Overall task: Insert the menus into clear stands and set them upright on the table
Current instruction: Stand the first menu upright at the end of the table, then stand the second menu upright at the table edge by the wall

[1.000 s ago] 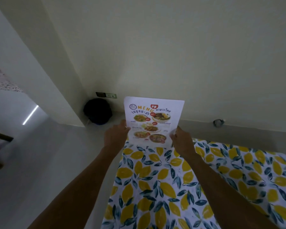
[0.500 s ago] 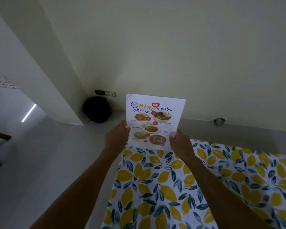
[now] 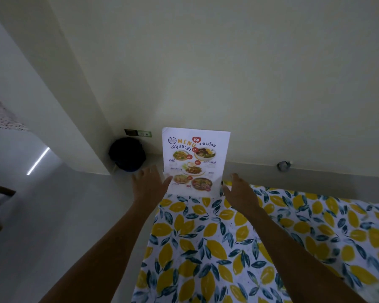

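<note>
A white menu sheet [image 3: 195,159] with food photos and orange "MENU" lettering stands upright at the far corner of the table, which is covered by a lemon-print cloth [image 3: 239,248]. The clear stand around it is barely discernible. My left hand [image 3: 148,184] hovers just left of the menu's lower edge, fingers spread, its thumb at or very near the sheet. On the other side, my right hand [image 3: 239,192] is open too, a small gap away from the menu.
A pale wall rises right behind the table. A dark round bag [image 3: 127,154] sits in the floor corner under a wall socket [image 3: 138,133]. A small metal fitting [image 3: 283,165] sticks out of the wall at the right. Grey floor lies left of the table.
Both hands gripped the menu's lower sides earlier; now they have let go and opened beside it. The menu stays upright on the table corner.
</note>
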Tool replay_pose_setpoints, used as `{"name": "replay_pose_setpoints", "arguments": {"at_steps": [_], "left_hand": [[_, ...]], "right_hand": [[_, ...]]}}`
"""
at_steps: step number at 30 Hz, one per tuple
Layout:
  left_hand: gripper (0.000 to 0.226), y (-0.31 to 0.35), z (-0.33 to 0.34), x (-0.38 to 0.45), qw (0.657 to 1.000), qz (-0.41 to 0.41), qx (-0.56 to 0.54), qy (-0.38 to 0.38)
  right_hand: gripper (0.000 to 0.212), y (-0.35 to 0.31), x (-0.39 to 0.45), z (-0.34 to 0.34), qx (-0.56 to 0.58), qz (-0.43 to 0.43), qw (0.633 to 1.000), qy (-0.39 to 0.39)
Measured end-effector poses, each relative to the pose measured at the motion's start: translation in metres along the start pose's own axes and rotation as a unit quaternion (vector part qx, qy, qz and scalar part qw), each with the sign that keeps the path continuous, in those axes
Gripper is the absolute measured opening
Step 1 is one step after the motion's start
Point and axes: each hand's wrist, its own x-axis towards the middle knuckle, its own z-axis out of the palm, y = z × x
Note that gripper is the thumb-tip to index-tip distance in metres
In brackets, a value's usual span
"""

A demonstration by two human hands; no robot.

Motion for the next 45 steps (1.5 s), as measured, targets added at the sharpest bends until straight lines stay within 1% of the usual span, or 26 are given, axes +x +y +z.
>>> {"name": "replay_pose_setpoints", "arguments": {"at_steps": [2,4,7,9,10,13,17,21,23,27,31,34,37,40,45], "left_hand": [[0.065,0.001,-0.004,-0.018,0.999,0.025,0.015,0.032],[0.065,0.004,-0.008,-0.036,0.996,0.064,0.004,0.057],[0.079,0.013,-0.018,-0.065,0.995,0.093,0.001,0.041],[0.089,0.02,-0.025,-0.085,0.994,0.102,0.012,0.032],[0.09,0.024,-0.03,-0.097,0.994,0.105,0.015,0.032],[0.085,0.035,-0.047,-0.134,0.992,0.116,0.024,0.04],[0.08,0.047,-0.065,-0.188,0.991,0.125,0.027,0.048],[0.08,0.06,-0.074,-0.247,0.99,0.129,0.016,0.051],[0.08,0.068,-0.078,-0.278,0.991,0.126,0.015,0.048],[0.084,0.094,-0.087,-0.341,0.99,0.136,0.034,0.007],[0.087,0.126,-0.088,-0.398,0.982,0.18,0.062,-0.001],[0.088,0.156,-0.09,-0.425,0.977,0.207,0.051,-0.016],[0.086,0.185,-0.093,-0.444,0.971,0.236,0.038,-0.017],[0.085,0.21,-0.092,-0.453,0.966,0.256,0.037,-0.007],[0.088,0.246,-0.081,-0.44,0.964,0.261,0.04,-0.009]], "right_hand": [[0.058,0.003,-0.015,-0.005,-0.064,-0.014,0.998,-0.01],[0.063,0.006,-0.034,-0.008,-0.15,-0.035,0.988,-0.005],[0.068,0.009,-0.064,-0.013,-0.214,-0.054,0.975,-0.009],[0.07,0.012,-0.085,-0.015,-0.227,-0.072,0.971,-0.007],[0.07,0.013,-0.096,-0.017,-0.232,-0.081,0.969,-0.002],[0.069,0.016,-0.131,-0.024,-0.243,-0.099,0.965,0.006],[0.064,0.018,-0.186,-0.033,-0.25,-0.126,0.96,-0.004],[0.058,0.029,-0.253,-0.039,-0.234,-0.156,0.959,0.024],[0.058,0.042,-0.285,-0.04,-0.227,-0.151,0.962,0.017],[0.058,0.086,-0.346,-0.042,-0.221,-0.132,0.966,0.035],[0.06,0.138,-0.405,-0.054,-0.23,-0.089,0.968,0.044],[0.059,0.175,-0.439,-0.07,-0.233,-0.061,0.969,0.057],[0.054,0.21,-0.462,-0.088,-0.238,-0.028,0.968,0.07],[0.055,0.241,-0.477,-0.104,-0.23,0.001,0.97,0.08],[0.056,0.286,-0.471,-0.12,-0.22,0.04,0.97,0.091]]}}
